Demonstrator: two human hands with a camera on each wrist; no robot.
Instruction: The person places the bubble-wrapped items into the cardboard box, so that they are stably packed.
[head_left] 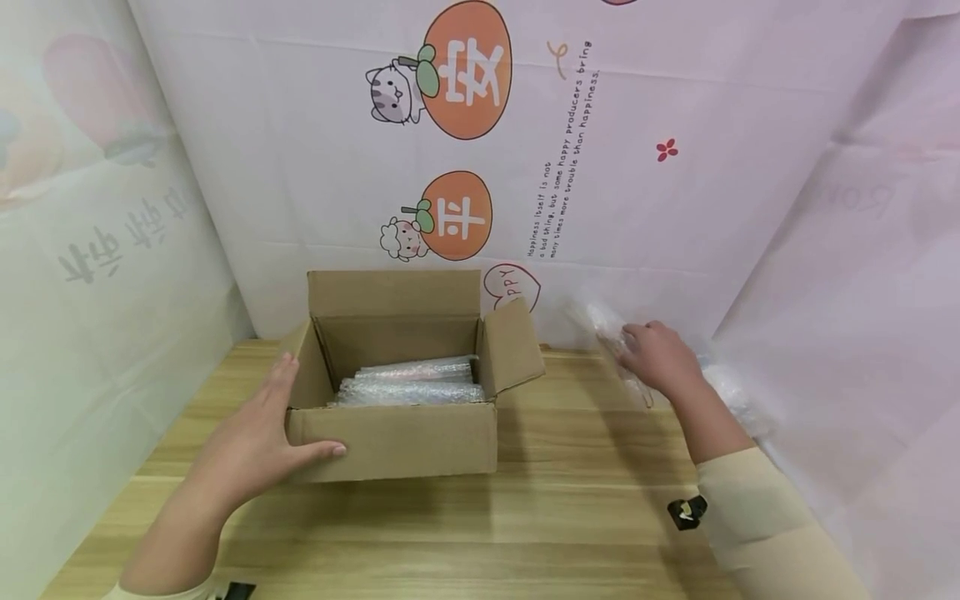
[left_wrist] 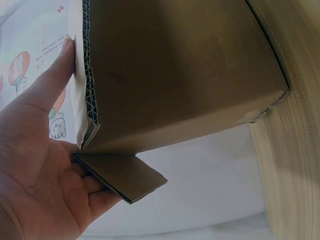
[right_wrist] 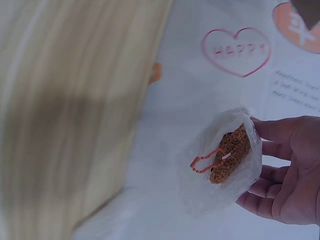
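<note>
My left hand (head_left: 251, 437) holds the near left corner of an open cardboard box (head_left: 397, 442), thumb along the front face and fingers against the left flap. In the left wrist view, those fingers lie behind a small flap (left_wrist: 125, 175). Several bubble-wrapped packets (head_left: 412, 392) lie side by side inside the box. Off to the right, above the table, my right hand (head_left: 660, 358) grips a bubble-wrap pouch (right_wrist: 200, 195) by its side. Through the pouch's open end show a brown fuzzy item (right_wrist: 232, 157) and an orange bead chain (right_wrist: 202, 167).
More bubble wrap (head_left: 735, 396) lies at the right edge of the wooden table (head_left: 570, 517), beside my right forearm. A white printed sheet (head_left: 637, 208) hangs close behind the box, with white sheeting on both sides. The box's right flap (head_left: 513, 346) sticks outward.
</note>
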